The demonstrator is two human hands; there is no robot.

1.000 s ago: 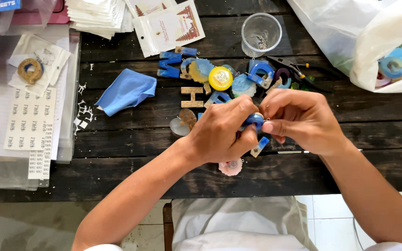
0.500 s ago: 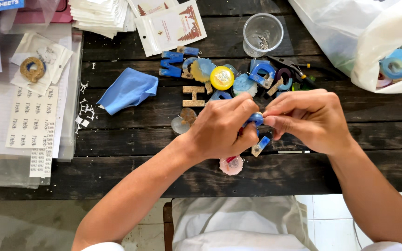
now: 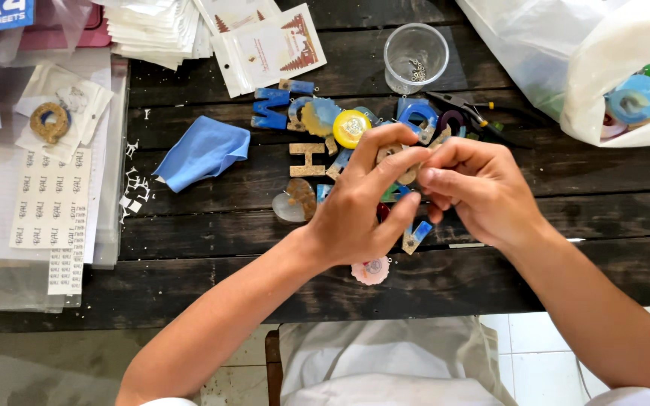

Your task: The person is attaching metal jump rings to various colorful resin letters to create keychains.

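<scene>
My left hand point(image 3: 359, 214) and my right hand point(image 3: 483, 188) meet over the middle of a dark wooden table point(image 3: 212, 225). Fingertips of both hands pinch a small resin charm point(image 3: 408, 159), tan and blue, mostly hidden by the fingers. Just below the hands is a blue and gold letter piece point(image 3: 417, 237); I cannot tell if it hangs or lies on the table. A pink round charm point(image 3: 371, 271) lies under my left wrist.
Several resin letters and discs point(image 3: 317, 120) lie behind the hands, with a yellow disc point(image 3: 351, 128), a clear plastic cup point(image 3: 415, 56), pliers point(image 3: 464, 109) and a blue cloth point(image 3: 201, 152). Sticker sheets point(image 3: 47, 203) are on the left, a white plastic bag point(image 3: 566, 68) at the right.
Both hands have shifted a little farther from me and turned the charm between the fingertips. The objects on the table have not moved.
</scene>
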